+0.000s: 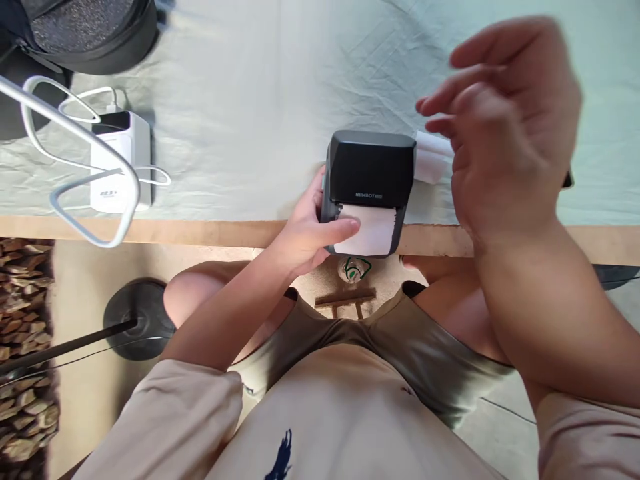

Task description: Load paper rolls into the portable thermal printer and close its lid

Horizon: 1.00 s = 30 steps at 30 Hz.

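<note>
While left hand (313, 230) grips black label printer (373, 167) at table's near edge (225, 231), thumb on white paper (375, 237), fingers wrapped round its left side, long axis runs away from person, paper end nearest, branded lid beyond. Right hand (520, 127) hovers, blurred, fingers loosely curled, gripping nothing visible; white roll (431, 168) just right of printer.

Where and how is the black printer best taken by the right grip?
Take the printer by its straight lower right edge, probably from the right: the left grip holds the opposite edge, thumb over the paper, with the right grip raised on that side.
</note>
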Motion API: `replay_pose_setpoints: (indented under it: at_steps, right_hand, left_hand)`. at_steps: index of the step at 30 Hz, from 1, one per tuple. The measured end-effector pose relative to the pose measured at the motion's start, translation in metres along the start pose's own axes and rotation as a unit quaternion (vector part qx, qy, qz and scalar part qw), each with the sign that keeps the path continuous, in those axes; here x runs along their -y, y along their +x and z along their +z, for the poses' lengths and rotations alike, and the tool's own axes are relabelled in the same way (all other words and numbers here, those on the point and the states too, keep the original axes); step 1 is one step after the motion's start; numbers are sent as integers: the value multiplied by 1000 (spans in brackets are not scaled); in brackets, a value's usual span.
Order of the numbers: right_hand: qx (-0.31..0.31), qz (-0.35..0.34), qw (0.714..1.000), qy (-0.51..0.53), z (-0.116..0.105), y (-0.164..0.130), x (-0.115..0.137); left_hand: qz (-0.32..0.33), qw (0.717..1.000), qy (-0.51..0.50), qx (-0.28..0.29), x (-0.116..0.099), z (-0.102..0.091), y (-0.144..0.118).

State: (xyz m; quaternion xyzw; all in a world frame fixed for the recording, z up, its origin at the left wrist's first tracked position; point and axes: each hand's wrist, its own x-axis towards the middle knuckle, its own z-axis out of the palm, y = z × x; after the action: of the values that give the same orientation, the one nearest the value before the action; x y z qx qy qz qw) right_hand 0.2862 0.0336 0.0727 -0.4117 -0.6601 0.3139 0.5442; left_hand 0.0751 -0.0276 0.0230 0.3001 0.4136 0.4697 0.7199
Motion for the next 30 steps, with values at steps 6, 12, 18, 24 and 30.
replay_pose_setpoints:
  at_steps: [6,12,18,24,30]
  right_hand:
    - [208,99,970,-73,4,-20,11]
    - [238,94,961,-105,6,-19,19]
    - [201,32,960,-191,-1,-17,17]
    - [263,-36,945,-189,-15,-16,13]
    - [216,-91,941,-246,-22,-17,19]
  left_hand:
    - [23,999,-36,20,2,-2,-3]
    - [13,999,-37,30,-2,5,-7]
    - [4,996,-93,2,-2,11,1]
    - [-46,993,-72,-76,-7,16,1]
    - [-38,995,-78,-49,-12,18,1]
